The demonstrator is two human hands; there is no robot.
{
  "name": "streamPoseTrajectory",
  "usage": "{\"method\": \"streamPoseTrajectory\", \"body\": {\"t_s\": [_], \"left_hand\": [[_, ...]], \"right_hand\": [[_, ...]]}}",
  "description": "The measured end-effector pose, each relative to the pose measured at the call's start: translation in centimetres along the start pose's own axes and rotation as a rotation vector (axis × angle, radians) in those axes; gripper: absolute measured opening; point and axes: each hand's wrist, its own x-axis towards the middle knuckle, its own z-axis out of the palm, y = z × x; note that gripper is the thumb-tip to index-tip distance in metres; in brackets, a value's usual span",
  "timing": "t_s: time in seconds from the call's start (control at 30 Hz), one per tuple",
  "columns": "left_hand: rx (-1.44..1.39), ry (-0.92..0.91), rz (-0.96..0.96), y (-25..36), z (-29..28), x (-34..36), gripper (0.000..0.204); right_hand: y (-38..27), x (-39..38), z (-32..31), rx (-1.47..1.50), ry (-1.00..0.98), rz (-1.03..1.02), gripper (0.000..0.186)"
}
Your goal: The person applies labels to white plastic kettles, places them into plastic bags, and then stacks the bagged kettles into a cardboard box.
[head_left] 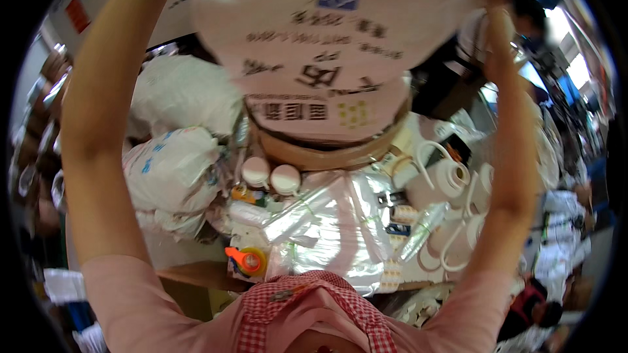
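Note:
Both my arms are raised over a large white woven sack [327, 33] with dark print, held upside down above a round brown drum [327, 151]. My right hand [489, 1] grips the sack's right edge near the top of the view. My left forearm [98, 104] runs up along the sack's left side and leaves the picture at the top, so that hand is out of sight. The sack's lower end hangs into the drum's mouth.
Crumpled clear plastic bags [333, 222] lie below the drum. White handled jugs [451, 176] stand right, two white round lids [269, 175] and an orange tape dispenser [245, 260] left. Full white sacks [173, 157] pile at left. Another person [533, 310] crouches lower right.

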Motion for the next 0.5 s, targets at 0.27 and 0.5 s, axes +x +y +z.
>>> {"method": "streamPoseTrajectory", "body": {"t_s": [0.27, 0.5], "left_hand": [[-0.361, -0.237, -0.208, -1.3, 7.7, -11.8, 0.05], [-0.214, -0.031, -0.428, -5.5, 10.6, -1.9, 0.038]], "right_hand": [[12.3, -8.2, 18.8, 0.021, 0.087, 0.168, 0.106], [7.7, -2.8, 22.4, 0.02, 0.026, 0.095, 0.105]]}}
